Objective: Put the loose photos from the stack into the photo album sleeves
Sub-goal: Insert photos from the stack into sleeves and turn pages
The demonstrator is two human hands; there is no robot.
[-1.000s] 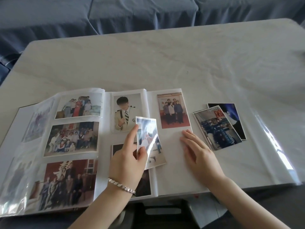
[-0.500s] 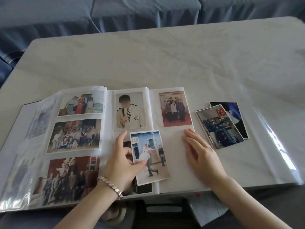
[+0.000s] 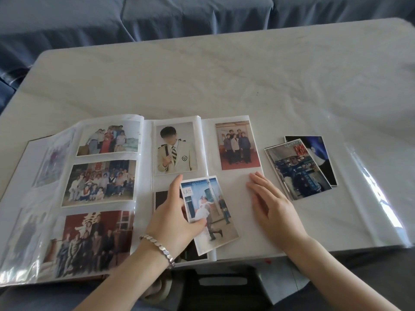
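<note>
An open photo album [image 3: 143, 191] lies at the table's near edge, its left page filled with group photos. My left hand [image 3: 173, 218] pinches a loose photo [image 3: 212, 212] of a running couple by its left edge, face up over the right page's lower sleeves. My right hand [image 3: 269, 205] rests flat, fingers straight, on the white right page below a sleeved group photo [image 3: 238, 144]. A small stack of loose photos [image 3: 298, 167] lies on the table just right of the album, a finger's width from my right hand.
The pale table [image 3: 224, 81] carries a clear plastic cover that wrinkles and glares at the right side [image 3: 377, 194]. Blue draped fabric [image 3: 157, 16] runs behind the table. A dark object [image 3: 220, 286] sits below the near edge between my arms.
My left hand has lowered the loose photo from upright and tilted to lying face up over the right page. My right hand has stayed flat on the page.
</note>
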